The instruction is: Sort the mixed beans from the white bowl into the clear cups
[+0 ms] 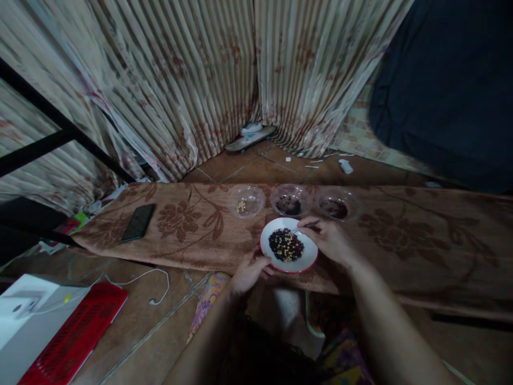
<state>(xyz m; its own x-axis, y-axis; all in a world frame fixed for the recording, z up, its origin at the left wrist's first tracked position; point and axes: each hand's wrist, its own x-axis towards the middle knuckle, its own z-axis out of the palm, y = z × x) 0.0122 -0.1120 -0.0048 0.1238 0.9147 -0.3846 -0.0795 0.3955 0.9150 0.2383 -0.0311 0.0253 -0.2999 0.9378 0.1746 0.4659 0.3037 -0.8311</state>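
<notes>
A white plate with a red rim [308,256] holds a pile of mixed beans [286,246], dark, yellow and reddish. My left hand [252,270] grips the plate's near left edge, thumb on the rim. Pinched in my right hand [326,238] is a thin metal utensil [308,225], its tip over the plate's far right side; its exact kind is unclear. Just beyond the plate stand three clear plastic bowls: the left bowl [252,206] with some yellow beans, the middle bowl [285,193] with black ones, the right bowl [348,200] with dark reddish ones.
A brown flowered cloth [224,251] covers the long, low table. On its left part lies a black phone [138,222]. Striped curtains [200,80] hang behind, with a shoe [250,139] at their foot. A white box [40,305] and red basket [80,331] are on the tiled floor, lower left.
</notes>
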